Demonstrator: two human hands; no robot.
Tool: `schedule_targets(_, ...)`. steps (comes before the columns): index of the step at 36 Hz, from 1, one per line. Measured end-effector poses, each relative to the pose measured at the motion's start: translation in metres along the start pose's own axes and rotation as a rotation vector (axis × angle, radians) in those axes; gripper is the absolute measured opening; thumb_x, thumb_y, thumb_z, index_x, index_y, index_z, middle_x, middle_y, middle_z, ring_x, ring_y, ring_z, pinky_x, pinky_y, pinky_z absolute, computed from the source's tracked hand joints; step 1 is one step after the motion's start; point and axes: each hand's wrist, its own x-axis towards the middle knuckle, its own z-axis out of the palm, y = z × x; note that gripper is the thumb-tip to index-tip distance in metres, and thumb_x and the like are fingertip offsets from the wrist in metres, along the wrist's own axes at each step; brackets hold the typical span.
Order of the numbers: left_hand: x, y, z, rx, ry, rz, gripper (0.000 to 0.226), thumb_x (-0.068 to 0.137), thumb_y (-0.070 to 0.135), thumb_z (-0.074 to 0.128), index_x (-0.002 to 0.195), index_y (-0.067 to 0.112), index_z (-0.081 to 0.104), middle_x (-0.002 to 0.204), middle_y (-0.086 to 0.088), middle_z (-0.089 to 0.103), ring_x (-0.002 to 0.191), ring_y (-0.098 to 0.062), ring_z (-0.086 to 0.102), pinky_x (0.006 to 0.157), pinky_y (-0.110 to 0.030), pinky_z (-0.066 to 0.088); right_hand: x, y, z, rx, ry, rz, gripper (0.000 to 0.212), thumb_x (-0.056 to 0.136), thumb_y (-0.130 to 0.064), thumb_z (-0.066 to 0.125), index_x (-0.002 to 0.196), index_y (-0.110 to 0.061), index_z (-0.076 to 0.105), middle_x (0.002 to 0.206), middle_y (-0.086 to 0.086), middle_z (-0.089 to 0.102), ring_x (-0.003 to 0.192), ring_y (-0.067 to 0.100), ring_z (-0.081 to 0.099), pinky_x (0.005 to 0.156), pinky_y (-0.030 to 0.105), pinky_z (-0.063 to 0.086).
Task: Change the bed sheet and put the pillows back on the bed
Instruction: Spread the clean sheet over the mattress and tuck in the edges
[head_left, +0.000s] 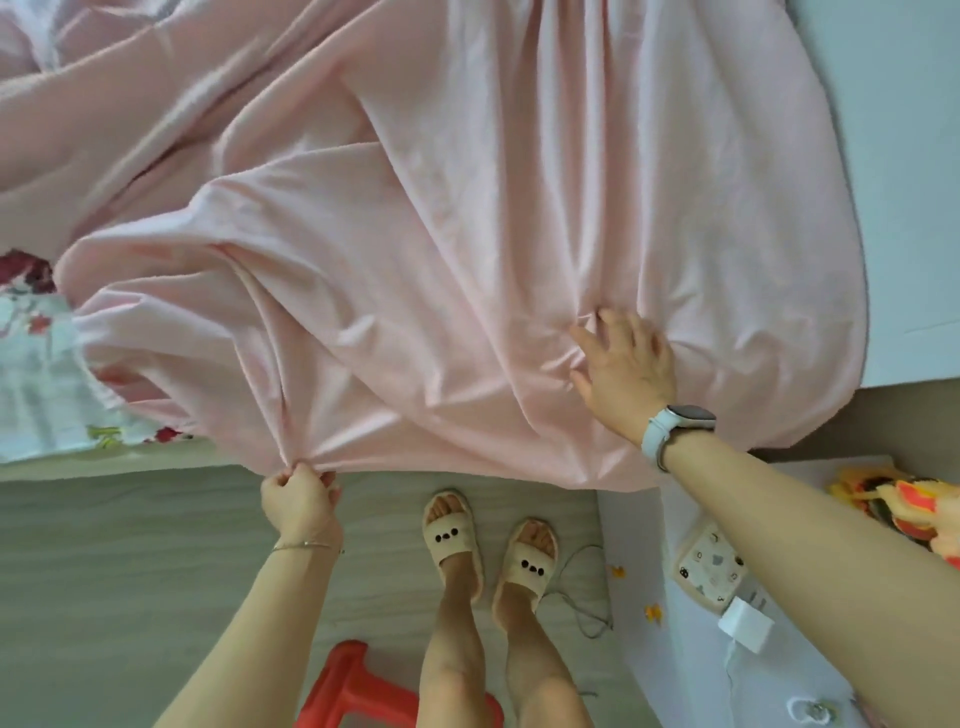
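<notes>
Head view: the pink bed sheet (441, 234) billows, light, soft and limp, over the bed from about 9 to 3 o'clock, best gripped at its hem, where the left hand (300, 499) pinches a bunched edge while the right hand (626, 364) presses flat-fingered on it; no readable writing shows.

Left hand (300, 500) clenched, pinching fabric at the bed's near edge; right hand (626, 366) extended, fingers spread, palm down.
</notes>
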Motion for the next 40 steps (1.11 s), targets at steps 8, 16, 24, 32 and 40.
schedule_targets(8,0.017,-0.064,-0.122,0.327,0.085,-0.09,0.004,0.091,0.008,0.047,0.089,0.007,0.05,0.092,-0.023,0.062,0.067,-0.025,0.057,0.07,-0.041,0.052,-0.01,-0.027,-0.013,-0.021,-0.229,0.176,0.063,0.092,-0.027,0.041,0.148,-0.026,0.011,0.157,0.006,0.003,0.142,0.037,0.0,0.111,0.056,0.013)
schedule_targets(16,0.028,-0.016,-0.115,0.363,-0.164,0.008,0.058,0.088,0.022,0.063,0.135,0.0,0.037,0.133,-0.018,0.046,0.113,-0.029,0.05,0.098,-0.042,0.04,-0.002,-0.109,-0.028,0.068,-0.184,0.085,0.059,0.092,-0.022,0.04,0.147,-0.02,0.017,0.157,0.012,-0.003,0.143,0.034,0.0,0.112,0.056,0.006)
schedule_targets(24,0.09,0.08,-0.104,0.238,-0.15,0.276,0.045,0.095,0.026,0.047,0.136,0.009,0.039,0.137,-0.008,0.044,0.121,-0.021,0.046,0.1,-0.034,0.039,0.014,-0.21,-0.033,0.111,-0.211,-0.153,0.06,0.094,-0.022,0.038,0.149,-0.02,0.013,0.158,0.008,0.003,0.144,0.029,0.002,0.115,0.046,0.008)
schedule_targets(32,0.168,0.15,-0.087,0.26,-0.297,0.369,0.03,0.098,0.034,0.034,0.109,0.01,0.049,0.098,-0.004,0.054,0.09,-0.018,0.049,0.075,-0.029,0.041,0.039,-0.298,-0.033,0.339,-0.102,-0.329,0.056,0.094,-0.02,0.039,0.147,-0.014,0.025,0.155,0.012,0.017,0.144,0.029,0.013,0.115,0.04,0.017)
schedule_targets(40,0.19,0.188,-0.072,-0.089,-0.553,-0.019,0.047,0.099,0.049,0.028,0.108,0.017,0.061,0.105,-0.005,0.066,0.095,-0.019,0.063,0.081,-0.034,0.053,0.061,-0.359,-0.031,0.266,-0.28,-0.291,0.062,0.098,-0.03,0.034,0.149,-0.032,-0.002,0.158,0.004,-0.005,0.145,0.026,-0.006,0.118,0.044,0.006)
